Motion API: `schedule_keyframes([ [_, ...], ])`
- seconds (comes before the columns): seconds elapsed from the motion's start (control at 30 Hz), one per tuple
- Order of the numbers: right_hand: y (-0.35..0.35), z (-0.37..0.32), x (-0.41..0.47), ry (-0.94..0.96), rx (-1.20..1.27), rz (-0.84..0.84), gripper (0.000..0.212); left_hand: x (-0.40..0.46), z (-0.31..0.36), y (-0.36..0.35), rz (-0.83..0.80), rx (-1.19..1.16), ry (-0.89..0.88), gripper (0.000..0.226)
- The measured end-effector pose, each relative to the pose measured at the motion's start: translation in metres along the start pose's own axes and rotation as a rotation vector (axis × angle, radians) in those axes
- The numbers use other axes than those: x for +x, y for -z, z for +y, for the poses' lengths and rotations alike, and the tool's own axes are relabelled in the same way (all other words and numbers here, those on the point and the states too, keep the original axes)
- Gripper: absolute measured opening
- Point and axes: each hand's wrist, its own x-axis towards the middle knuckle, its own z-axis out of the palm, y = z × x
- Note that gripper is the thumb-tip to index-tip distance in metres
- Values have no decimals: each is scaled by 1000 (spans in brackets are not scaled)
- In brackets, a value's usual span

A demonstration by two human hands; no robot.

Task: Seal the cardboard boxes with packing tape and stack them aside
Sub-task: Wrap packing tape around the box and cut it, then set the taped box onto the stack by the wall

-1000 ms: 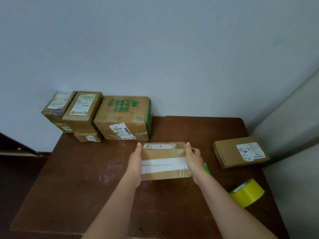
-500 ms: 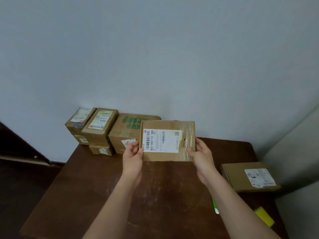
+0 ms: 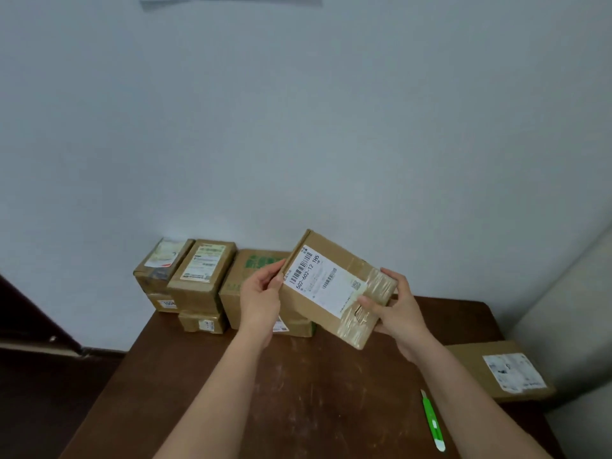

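Note:
I hold a flat cardboard box (image 3: 334, 286) with a white barcode label in the air above the brown table (image 3: 314, 385), tilted so its right end dips. My left hand (image 3: 263, 291) grips its left edge. My right hand (image 3: 394, 309) grips the right end, which is wrapped in clear tape. Behind it, against the wall, stands a group of sealed boxes: a large box with green print (image 3: 251, 283) and several smaller stacked boxes (image 3: 192, 279). The tape roll is out of view.
Another flat labelled box (image 3: 496, 369) lies at the table's right edge. A green utility knife (image 3: 432, 420) lies on the table near my right forearm. A pale wall stands behind and a grey surface rises at the right.
The box went from lying on the table to being lifted and turned label-up, then tilted clockwise and moved right. The view rose, so the yellow tape roll left the frame.

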Motion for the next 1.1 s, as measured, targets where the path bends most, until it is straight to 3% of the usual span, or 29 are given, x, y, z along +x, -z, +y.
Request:
schedule_keyframes([
  [0.13, -34, -9, 9, -11, 77, 41, 51, 28, 14, 22, 52, -2, -41, 13],
  [0.2, -53, -15, 12, -38, 143, 43, 45, 39, 19, 32, 22, 82, 4, 37],
  [0.27, -84, -22, 17, -49, 202, 51, 42, 53, 23, 50, -72, 149, 101, 77],
  [0.37, -137, -30, 24, -94, 267, 29, 35, 72, 19, 79, -283, 57, 212, 112],
  [0.47, -188, -30, 31, -160, 180, -12, 42, 89, 16, 107, -371, -40, 295, 107],
  [0.63, -244, -25, 34, -252, 11, -57, 35, 148, -5, 170, -165, 64, 335, 106],
  [0.7, -262, -23, 33, -250, -42, -99, 37, 162, -5, 187, -93, 73, 325, 91],
  [0.8, -288, -22, 38, -255, -81, -109, 40, 166, 13, 194, -72, 29, 227, 43],
  [0.83, -295, -21, 40, -261, -92, -116, 38, 168, 14, 196, -52, 43, 211, 39],
  [1.03, -319, -9, 50, -302, -193, -110, 29, 191, -18, 217, 13, 236, 310, 80],
  [1.1, -324, -8, 50, -312, -220, -140, 34, 189, -18, 219, 41, 300, 315, 77],
])
